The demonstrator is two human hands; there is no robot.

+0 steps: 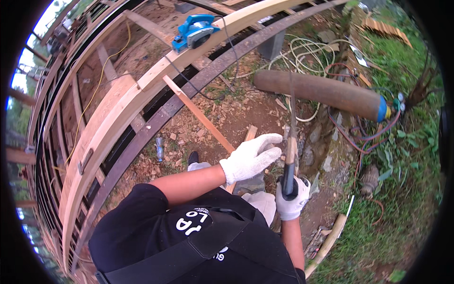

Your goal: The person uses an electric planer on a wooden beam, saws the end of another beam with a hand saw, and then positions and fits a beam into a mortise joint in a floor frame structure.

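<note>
In a white glove, my left hand [250, 158] is open, fingers loosely curved and apart, just left of a long, narrow-bladed tool [292, 118]. My right hand [292, 199], also gloved, grips that tool by its dark handle, with the blade pointing upward and away from me. A thin wooden board [198, 113] slants down from the curved timber beam [111, 118] and passes behind my left hand. A blue power planer [195, 33] rests on the beam, its black cord hanging over the side.
A rusty gas cylinder [319, 92] with gauges lies at the right among hoses [302, 47]. A dark steel beam [208, 75] runs beside the timber. A plastic bottle [160, 149] is on the chip-strewn dirt. Grass and a bamboo pole [331, 236] are at the right.
</note>
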